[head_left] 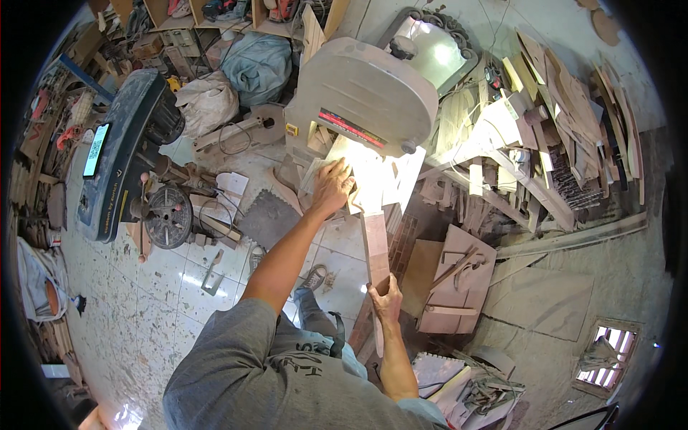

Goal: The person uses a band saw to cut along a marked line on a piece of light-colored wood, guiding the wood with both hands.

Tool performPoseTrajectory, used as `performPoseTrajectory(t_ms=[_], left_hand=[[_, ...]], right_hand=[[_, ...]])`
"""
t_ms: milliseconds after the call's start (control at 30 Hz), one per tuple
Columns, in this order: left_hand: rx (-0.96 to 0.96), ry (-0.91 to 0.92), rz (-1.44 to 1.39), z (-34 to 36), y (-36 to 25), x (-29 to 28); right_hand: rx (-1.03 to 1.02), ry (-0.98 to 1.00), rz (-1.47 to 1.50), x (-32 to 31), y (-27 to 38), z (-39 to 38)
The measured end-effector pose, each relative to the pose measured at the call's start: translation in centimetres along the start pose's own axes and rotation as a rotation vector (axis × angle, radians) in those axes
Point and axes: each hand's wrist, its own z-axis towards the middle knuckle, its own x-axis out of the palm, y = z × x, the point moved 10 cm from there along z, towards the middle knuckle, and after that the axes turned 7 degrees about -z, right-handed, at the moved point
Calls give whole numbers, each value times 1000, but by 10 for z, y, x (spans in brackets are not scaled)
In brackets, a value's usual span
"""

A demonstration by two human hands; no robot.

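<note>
The wooden board (pixel 375 247) in the right hand (pixel 387 297) is looking smooth and matt; beyond the left hand (pixel 332 189), the metal saw housing (pixel 358 82) is gleaming faintly and rumpled cloth (pixel 259 68) is looking dull.

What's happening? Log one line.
left hand: at brightly lit table; right hand: holding long pale wooden bar; grey rounded machine housing: above table

Glaring saw table (pixel 401 179) here, a long board (pixel 375 247) with its far end on it! Below, the speckled tiled floor (pixel 154 301) carries a dark jagged-edged sheet (pixel 274 221), a flat notched piece (pixel 211 278), 2 sneakers (pixel 314 277); the wooden shelf (pixel 178 24) holds power tools (pixel 282 9).
</note>
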Motion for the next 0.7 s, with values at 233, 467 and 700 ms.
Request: performPoseTrajectory(t_ms=[233,467,700], left_hand=[[14,-6,5,2,-1,2],[18,-11,1,3,-3,2],[30,-15,-9,6,-6,2]], right_hand=[[2,24,-13,-6,7,4],[5,29,-44,-6,4,8],[19,30,-30,-9,4,12]])
